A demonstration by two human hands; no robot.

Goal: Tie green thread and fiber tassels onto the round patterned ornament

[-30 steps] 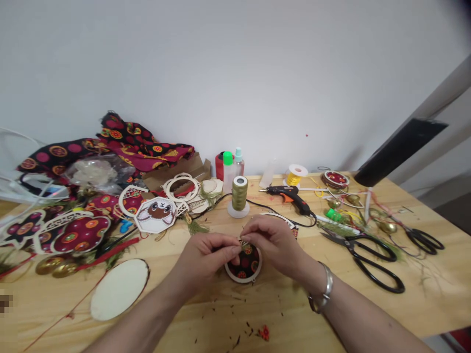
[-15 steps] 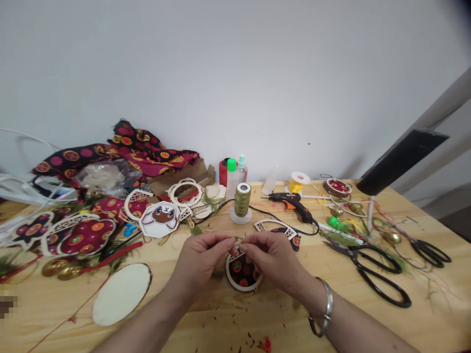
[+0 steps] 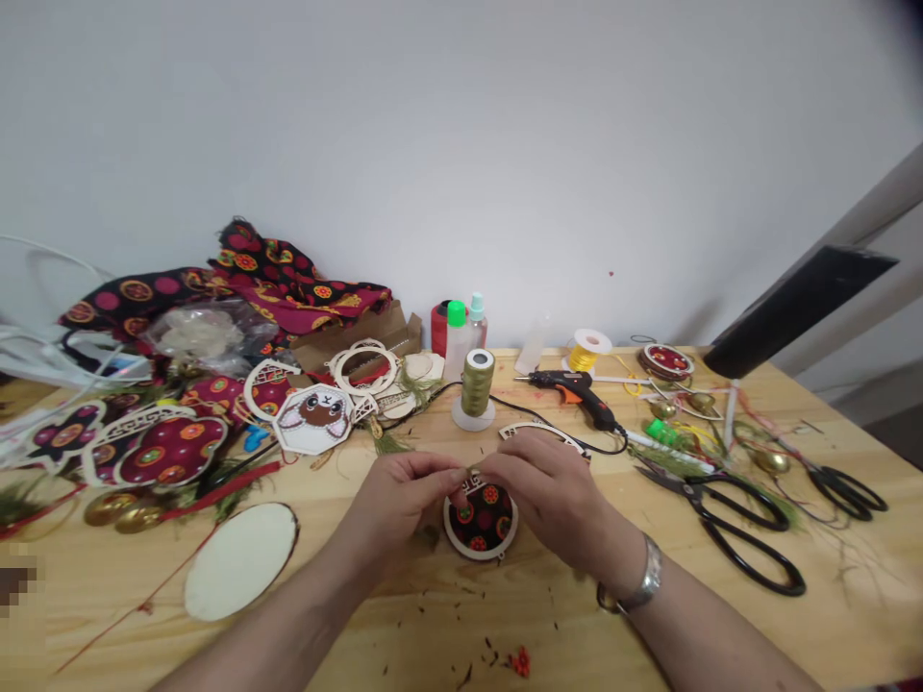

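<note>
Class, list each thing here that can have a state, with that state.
Round ornament: patterned side showing
Left hand: fingertips at ornament's top
Right hand: bent, at ornament's top
Green-capped bottle: upright, cap on
Olive thread spool: upright
Glue gun: on its side
Large scissors: handles spread

Woodwork: pale yellow-brown wooden table [image 3: 591, 625] with visible grain
Backdrop: smooth, plain grey-white wall [image 3: 433, 144] rising behind the table's far edge
Blemish: tiny red spot [image 3: 611, 274] on the wall, above the table's far edge
Light: soft, the wall palest above the table's middle and greyer toward both sides
Shade: blurred grey shadow [image 3: 693, 322] on the wall, near the table's far right corner
Right side: slanting grey band [image 3: 880, 197] above the table's right edge; wall or furniture, cannot tell
Dim corner: dark area [image 3: 898, 408] beyond the table's right edge, too dim to identify
</note>
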